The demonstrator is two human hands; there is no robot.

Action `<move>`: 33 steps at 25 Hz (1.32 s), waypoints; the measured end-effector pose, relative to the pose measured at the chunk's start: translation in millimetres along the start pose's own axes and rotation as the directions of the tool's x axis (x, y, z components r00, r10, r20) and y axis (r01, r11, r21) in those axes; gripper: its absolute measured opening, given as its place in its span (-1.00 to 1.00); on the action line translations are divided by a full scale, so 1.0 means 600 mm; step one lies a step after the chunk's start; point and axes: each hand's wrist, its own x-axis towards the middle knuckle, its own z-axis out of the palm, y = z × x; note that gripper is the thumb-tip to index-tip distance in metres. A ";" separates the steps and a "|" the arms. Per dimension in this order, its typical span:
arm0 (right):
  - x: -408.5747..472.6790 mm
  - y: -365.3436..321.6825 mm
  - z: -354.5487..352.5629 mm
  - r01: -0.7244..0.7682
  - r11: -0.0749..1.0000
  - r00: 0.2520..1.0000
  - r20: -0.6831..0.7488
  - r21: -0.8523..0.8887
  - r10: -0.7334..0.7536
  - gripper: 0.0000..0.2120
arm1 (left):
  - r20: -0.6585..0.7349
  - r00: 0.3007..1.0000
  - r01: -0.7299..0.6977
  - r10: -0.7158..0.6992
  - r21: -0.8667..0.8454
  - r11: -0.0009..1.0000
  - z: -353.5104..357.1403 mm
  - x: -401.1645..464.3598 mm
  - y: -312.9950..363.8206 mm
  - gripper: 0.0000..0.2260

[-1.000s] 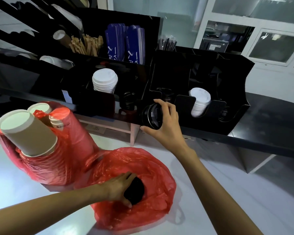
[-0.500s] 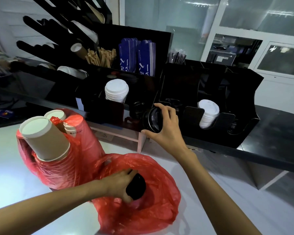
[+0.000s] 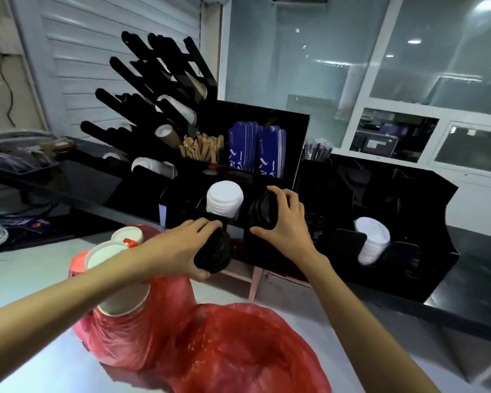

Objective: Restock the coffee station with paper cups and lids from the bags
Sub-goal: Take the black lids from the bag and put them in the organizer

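No readable brand anywhere. Blue sleeves [image 3: 257, 150] in the organizer's back slot carry white marks, too blurred to read. A dark card [image 3: 36, 224] on the counter far off beyond my left forearm has a small logo, also illegible.

My left hand [image 3: 179, 246] is curled around a stack of black lids [image 3: 214, 252], thumb underneath, fingers over the top, stack tipped on its side. Forearm comes in across the paper cups [image 3: 108, 252], which stand in the red bag [image 3: 142, 336] directly under my wrist.

My right hand [image 3: 287, 219] is clamped on a second stack of black lids [image 3: 262, 212], fingers arched over the top edge, thumb at the bottom. That stack is at the front of the black organizer [image 3: 343, 191]; can't tell if it's seated in a slot.

The two stacks are near each other, not touching. White lids [image 3: 224, 198] sit in the compartment just beyond and between my hands. More white lids [image 3: 373, 239] in a holder well off to the outside of my right hand.

Second red bag [image 3: 238, 344] lies open on the white table [image 3: 26, 279] below both hands, between my forearms.
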 end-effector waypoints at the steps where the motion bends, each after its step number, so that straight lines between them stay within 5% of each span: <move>1: 0.010 -0.003 0.005 -0.001 1.000 1.000 0.007 -0.026 0.001 -0.06 | -0.021 1.000 0.007 -0.007 0.003 1.000 -0.016 0.005 -0.017 -0.04; 13: 0.073 0.007 0.021 -0.039 0.973 0.984 0.161 -0.227 0.077 -0.16 | -0.075 0.995 -0.073 0.065 -0.111 0.991 -0.061 0.068 -0.147 -0.03; 33: 0.079 -0.005 0.060 -0.158 0.918 0.971 0.112 -0.363 0.212 -0.08 | -0.097 0.968 -0.251 0.232 -0.281 0.926 -0.035 0.106 -0.242 -0.09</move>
